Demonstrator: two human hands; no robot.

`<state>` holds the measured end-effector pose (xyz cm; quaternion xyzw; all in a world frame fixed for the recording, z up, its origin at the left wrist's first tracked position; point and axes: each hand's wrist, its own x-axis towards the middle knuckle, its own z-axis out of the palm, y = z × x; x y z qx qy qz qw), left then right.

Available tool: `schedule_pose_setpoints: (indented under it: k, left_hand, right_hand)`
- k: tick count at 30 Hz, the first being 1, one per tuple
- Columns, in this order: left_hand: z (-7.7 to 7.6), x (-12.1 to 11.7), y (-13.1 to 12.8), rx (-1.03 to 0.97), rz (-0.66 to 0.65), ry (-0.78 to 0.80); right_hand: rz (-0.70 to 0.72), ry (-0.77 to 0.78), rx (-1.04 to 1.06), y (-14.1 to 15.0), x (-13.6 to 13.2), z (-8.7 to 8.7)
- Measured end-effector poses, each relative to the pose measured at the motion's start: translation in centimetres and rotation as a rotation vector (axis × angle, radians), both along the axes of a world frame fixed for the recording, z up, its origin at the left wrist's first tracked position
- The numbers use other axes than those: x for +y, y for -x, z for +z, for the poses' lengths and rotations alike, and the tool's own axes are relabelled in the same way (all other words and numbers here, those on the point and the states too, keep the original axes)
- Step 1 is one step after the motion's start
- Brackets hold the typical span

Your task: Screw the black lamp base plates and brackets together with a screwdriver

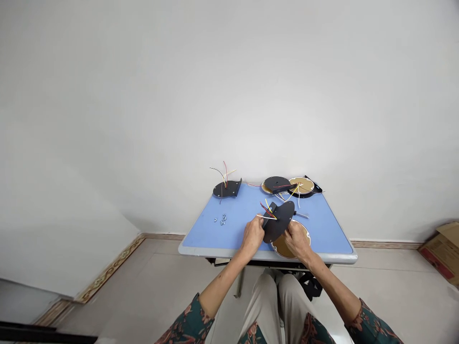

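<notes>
Near the front of the table a black round plate [281, 224] with a bent bracket edge is held tilted. My left hand [252, 236] is closed on its bracket side. Red, yellow and white wires [268, 210] come up through the plate's middle. My right hand [298, 241] is closed at the plate's lower right edge; its fingertips are hidden, so what they pinch cannot be made out. Below both lies a brown disc [285, 249] with a white rim, partly covered by the plate and my right hand.
The blue tabletop [204, 234] holds several small screws [223, 220] at left. A black plate with wires [224, 190] lies back left; another black plate [276, 183] and a brown disc [303, 184] lie back right. A thin metal shaft [302, 215] lies behind my right hand.
</notes>
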<state>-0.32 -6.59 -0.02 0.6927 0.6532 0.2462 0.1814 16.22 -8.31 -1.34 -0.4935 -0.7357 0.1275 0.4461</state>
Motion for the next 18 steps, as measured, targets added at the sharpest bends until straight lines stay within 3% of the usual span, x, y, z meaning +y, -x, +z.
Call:
schedule_pose_setpoints:
  k: [6, 9, 12, 14, 16, 18]
  left_hand:
    - [0.9, -0.1, -0.5, 0.104, 0.03, -0.015]
    - [1.6, 0.2, -0.1, 0.138, 0.037, 0.008]
    - [2.1, 0.3, -0.1, 0.168, 0.041, 0.037]
    - [2.4, 0.2, -0.4, 0.197, 0.029, 0.035]
    - [2.8, -0.1, -0.9, 0.23, 0.022, 0.02]
    - [3.3, -0.4, -1.3, 0.265, 0.025, 0.007]
  right_hand:
    - [0.04, 0.106, 0.074, -1.6, 0.0, 0.6]
    - [-0.003, 0.073, 0.208, -4.0, -0.8, 3.1]
    - [-0.203, -0.097, 0.28, -5.5, -1.8, 7.0]
    - [-0.122, -0.181, 0.093, -5.0, -2.2, 9.6]
    - [-0.028, -0.114, -0.25, -3.7, -2.0, 11.5]
    - [-0.039, 0.018, -0.579, -2.2, -1.5, 12.4]
